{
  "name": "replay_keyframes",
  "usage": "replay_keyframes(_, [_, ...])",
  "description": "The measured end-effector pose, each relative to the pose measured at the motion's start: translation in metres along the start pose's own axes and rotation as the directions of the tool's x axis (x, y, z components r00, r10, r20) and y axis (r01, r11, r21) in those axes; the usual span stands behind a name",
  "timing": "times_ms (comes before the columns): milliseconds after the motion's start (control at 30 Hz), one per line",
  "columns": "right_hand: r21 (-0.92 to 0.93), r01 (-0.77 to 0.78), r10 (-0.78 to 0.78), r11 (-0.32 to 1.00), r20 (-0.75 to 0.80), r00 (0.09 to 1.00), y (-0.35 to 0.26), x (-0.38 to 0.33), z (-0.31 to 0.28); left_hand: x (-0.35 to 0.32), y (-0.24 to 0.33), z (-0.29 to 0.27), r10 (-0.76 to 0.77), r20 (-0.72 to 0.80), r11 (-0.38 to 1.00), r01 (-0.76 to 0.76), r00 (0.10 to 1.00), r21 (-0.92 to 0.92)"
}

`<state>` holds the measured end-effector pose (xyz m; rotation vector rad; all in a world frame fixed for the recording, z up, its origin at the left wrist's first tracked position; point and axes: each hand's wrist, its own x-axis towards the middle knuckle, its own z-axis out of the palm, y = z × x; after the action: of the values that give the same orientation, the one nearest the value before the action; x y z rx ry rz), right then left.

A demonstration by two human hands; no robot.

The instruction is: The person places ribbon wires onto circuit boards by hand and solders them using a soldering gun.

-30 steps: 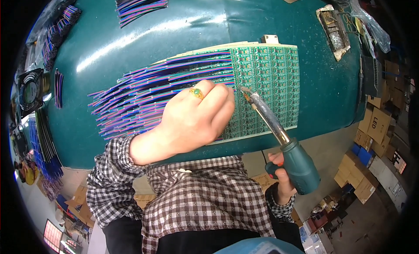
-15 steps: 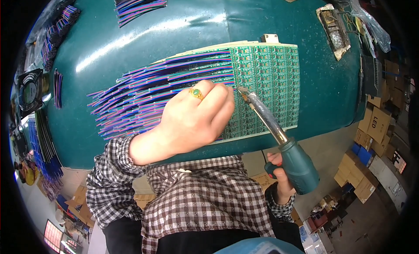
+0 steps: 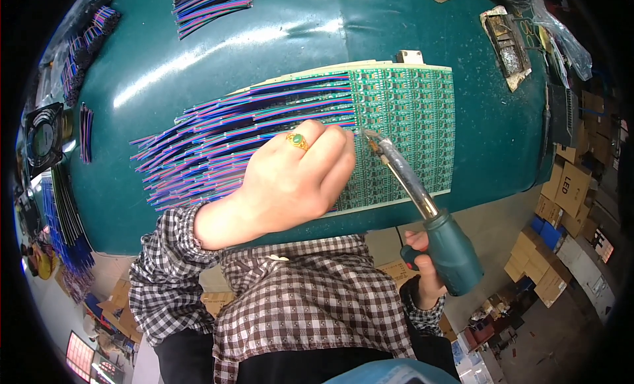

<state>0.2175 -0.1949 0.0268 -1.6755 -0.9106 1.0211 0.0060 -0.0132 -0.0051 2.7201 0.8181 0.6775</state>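
Observation:
A green panel of small circuit boards (image 3: 413, 133) lies on the table, with many ribbon wires (image 3: 221, 123) in blue, red, green and black fanned across its left part. My left hand (image 3: 297, 176), with a green-stoned ring, rests over the wires. Its fingers are pinched downward at the ends of the wires; the fingertips are hidden underneath. My right hand (image 3: 427, 268) grips a soldering iron (image 3: 452, 252) with a dark green body and a long metal barrel. The iron's tip is at the board beside my left fingers, near the wire ends.
The table (image 3: 290, 47) has a green cover. A wire bundle (image 3: 212, 7) lies at the back, a smaller bundle (image 3: 86, 133) at the left by a fan (image 3: 46, 138). A scorched holder (image 3: 506, 47) stands far right. Cardboard boxes (image 3: 566, 186) are stacked at the right.
The soldering iron's tip has shifted slightly right, away from my left fingers. My left hand has stayed in place over the wires.

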Motion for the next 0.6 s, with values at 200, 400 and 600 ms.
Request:
replay_keyframes(200, [-0.003, -0.018, 0.018, 1.0, -0.005, 1.0, -0.002, -0.001, 0.0, -0.001, -0.005, 0.009, 0.041, -0.072, 0.999, -0.038, 0.997, 0.039])
replay_keyframes(400, [-0.115, 0.023, -0.023, 0.993, 0.002, 1.0, -0.001, -0.002, -0.002, 0.0, 0.001, 0.0, 0.0, 0.006, 1.0, 0.0, 1.0, 0.001])
replay_keyframes(600, [-0.057, 0.047, -0.045, 0.997, 0.048, 0.998, 0.003, -0.001, -0.007, 0.0, 0.001, 0.0, -0.007, 0.002, 1.0, 0.007, 1.0, -0.01])
